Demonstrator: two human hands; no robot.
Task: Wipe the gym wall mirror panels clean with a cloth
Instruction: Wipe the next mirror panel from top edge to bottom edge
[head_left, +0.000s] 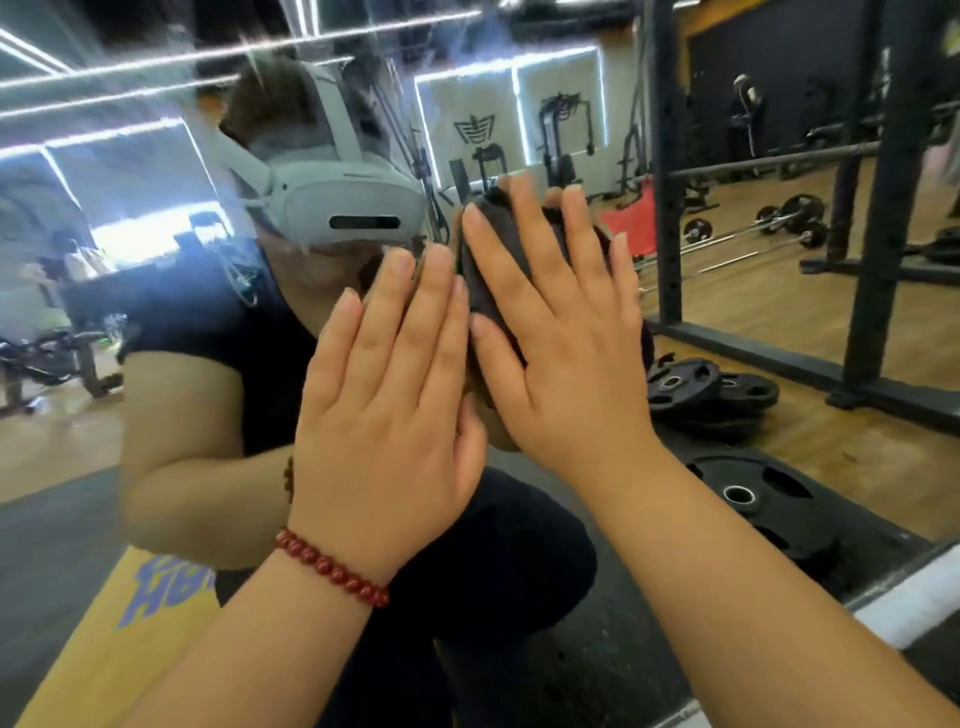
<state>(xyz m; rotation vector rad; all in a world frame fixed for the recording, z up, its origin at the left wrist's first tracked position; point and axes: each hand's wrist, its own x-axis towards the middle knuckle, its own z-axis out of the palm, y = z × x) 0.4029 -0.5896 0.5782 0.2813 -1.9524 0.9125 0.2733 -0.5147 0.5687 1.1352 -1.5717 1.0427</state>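
Gym mirror (156, 415), dark crumpled cloth (493, 291) — both hands flat, right (566, 358) pressing it, left (384, 415) beside.

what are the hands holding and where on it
Nothing is gripped. The right hand presses a dark cloth flat against the mirror with straight fingers across its middle; the left hand lies flat beside it.

Most of the dark cloth (493, 291) lies hidden under the right hand (566, 332), and both forearms are cut off by the bottom edge.
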